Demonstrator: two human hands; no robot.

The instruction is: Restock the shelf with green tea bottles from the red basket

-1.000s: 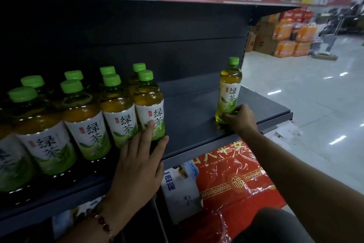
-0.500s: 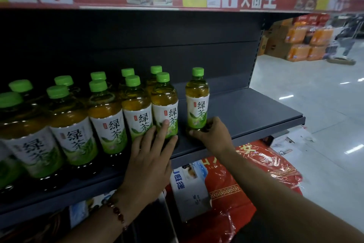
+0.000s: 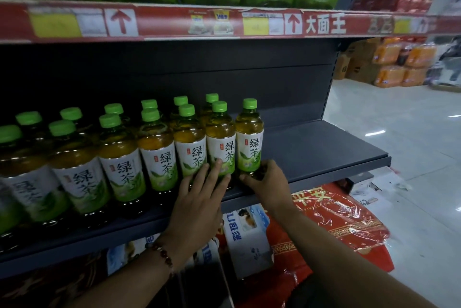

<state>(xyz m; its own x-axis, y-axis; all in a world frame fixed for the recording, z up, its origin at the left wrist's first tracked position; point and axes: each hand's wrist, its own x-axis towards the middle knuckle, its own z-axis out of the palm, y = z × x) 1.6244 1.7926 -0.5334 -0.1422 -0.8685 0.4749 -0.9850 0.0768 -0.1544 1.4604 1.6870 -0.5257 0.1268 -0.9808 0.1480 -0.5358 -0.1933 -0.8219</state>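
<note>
On the dark shelf [image 3: 324,155], your right hand [image 3: 268,183] grips the end bottle's [image 3: 249,140] base; your left hand [image 3: 199,205] lies spread flat against the neighbouring bottle [image 3: 220,143].

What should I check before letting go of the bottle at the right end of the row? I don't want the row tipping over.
1. End bottle upright on the shelf: ok.
2. Snug against the neighbouring bottle: ok, they look touching.
3. Right hand at the end bottle's base: ok.
4. Left hand flat against the front bottles: ok.
5. Label facing forward: ok.
6. Base fully behind the shelf's front edge: cannot tell, the hand hides it.
</note>
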